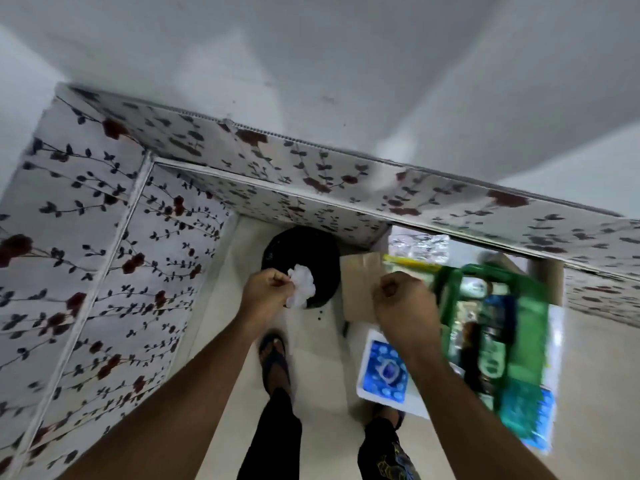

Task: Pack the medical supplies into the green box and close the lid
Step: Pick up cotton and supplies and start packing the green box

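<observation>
Pale floor tiles (322, 344) run beneath us, with a plain white wall behind. On the left we see a surface covered in a floral cloth (93, 258) of dark leaves and red blossoms, its cover continuing along the back. Just right of it our left hand (266, 292) pinches a crumpled white wad (302, 287) between thumb and fingers, held over a round black bin (304, 251) on the floor. Below, our foot in a dark sandal (275, 360) stands on the tiles. A brown cardboard sheet (358, 289) lies beside the bin. Our right hand (403, 306) is curled into a closed fist; we cannot tell whether it grips anything. Under that forearm lies a blue-and-white patterned packet (384, 372). Furthest right, blurred, the green box (526, 327) sits open on the floor with packets and bottles inside it, too smeared to identify.
</observation>
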The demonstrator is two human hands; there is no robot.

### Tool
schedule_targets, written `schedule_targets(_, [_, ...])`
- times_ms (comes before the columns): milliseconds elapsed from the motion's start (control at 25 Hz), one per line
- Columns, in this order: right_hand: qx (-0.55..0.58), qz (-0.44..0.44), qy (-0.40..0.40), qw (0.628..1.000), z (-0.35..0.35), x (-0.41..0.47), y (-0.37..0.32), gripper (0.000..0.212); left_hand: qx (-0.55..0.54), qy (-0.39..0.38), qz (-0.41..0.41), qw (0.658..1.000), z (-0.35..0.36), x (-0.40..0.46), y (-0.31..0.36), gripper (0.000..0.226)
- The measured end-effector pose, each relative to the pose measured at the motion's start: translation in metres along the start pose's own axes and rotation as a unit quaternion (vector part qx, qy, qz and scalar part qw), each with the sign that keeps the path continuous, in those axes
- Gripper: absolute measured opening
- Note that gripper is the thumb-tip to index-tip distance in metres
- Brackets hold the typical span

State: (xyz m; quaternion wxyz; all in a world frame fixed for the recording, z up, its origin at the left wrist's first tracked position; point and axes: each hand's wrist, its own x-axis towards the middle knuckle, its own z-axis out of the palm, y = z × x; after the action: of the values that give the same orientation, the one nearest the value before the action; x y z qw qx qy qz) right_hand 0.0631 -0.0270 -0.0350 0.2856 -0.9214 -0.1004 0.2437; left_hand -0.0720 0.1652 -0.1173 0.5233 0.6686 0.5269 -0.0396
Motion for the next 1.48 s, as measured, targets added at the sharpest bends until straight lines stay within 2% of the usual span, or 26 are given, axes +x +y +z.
schedule_targets(120, [-0.060, 0.000, -0.014, 0.998, 0.119, 0.039, -0.014, 0.017, -0.004, 0.003, -0.005, 1.000, 0.009, 0.097, -0.062, 0.018])
schedule_targets(240, [-0.044, 0.042, -0.059, 0.996, 0.210, 0.076, -0.002, 0.032, 0.009, 0.006, -0.013, 1.000, 0.027, 0.164, -0.114, 0.015])
schedule_targets(400, [-0.043, 0.067, -0.039, 0.996, 0.299, 0.112, 0.025, 0.046, 0.024, -0.021, -0.033, 0.999, 0.043, 0.225, -0.178, 0.011])
schedule_targets(560, [-0.058, 0.090, -0.077, 0.991, 0.343, 0.128, 0.039, 0.038, -0.019, -0.072, -0.087, 0.993, 0.051, 0.253, -0.199, 0.006])
schedule_targets(640, [-0.079, 0.084, -0.089, 0.989, 0.341, 0.120, 0.042, 0.022, -0.039, -0.065, -0.099, 0.992, 0.043, 0.246, -0.201, 0.008])
schedule_targets(720, [-0.087, 0.065, -0.080, 0.991, 0.319, 0.100, 0.037, 0.010, -0.037, -0.058, -0.100, 0.993, 0.025, 0.222, -0.192, 0.010])
schedule_targets(880, [-0.075, 0.055, -0.052, 0.994, 0.218, 0.051, 0.000, 0.027, -0.043, -0.065, -0.085, 0.993, -0.015, 0.135, -0.131, 0.009])
schedule_targets(1080, [-0.055, -0.078, 0.068, 0.993, 0.047, -0.007, -0.019, 0.010, -0.037, -0.097, -0.036, 0.994, -0.013, 0.012, -0.016, 0.011])
schedule_targets(1200, [-0.025, -0.070, 0.120, 0.990, -0.040, -0.027, 0.018, 0.012, 0.028, -0.090, 0.028, 0.995, 0.021, -0.037, 0.030, 0.005])
schedule_targets(1320, [0.017, -0.023, 0.169, 0.985, -0.114, -0.034, 0.087, 0.006, 0.099, -0.109, 0.103, 0.984, 0.074, -0.081, 0.059, 0.010])
schedule_targets(1400, [0.021, 0.026, 0.200, 0.979, -0.140, -0.029, 0.133, 0.004, 0.172, -0.133, 0.163, 0.962, 0.104, -0.097, 0.065, 0.019])
schedule_targets(1480, [0.014, 0.081, 0.196, 0.977, -0.147, -0.018, 0.177, 0.008, 0.268, -0.118, 0.240, 0.926, 0.122, -0.100, 0.058, 0.032])
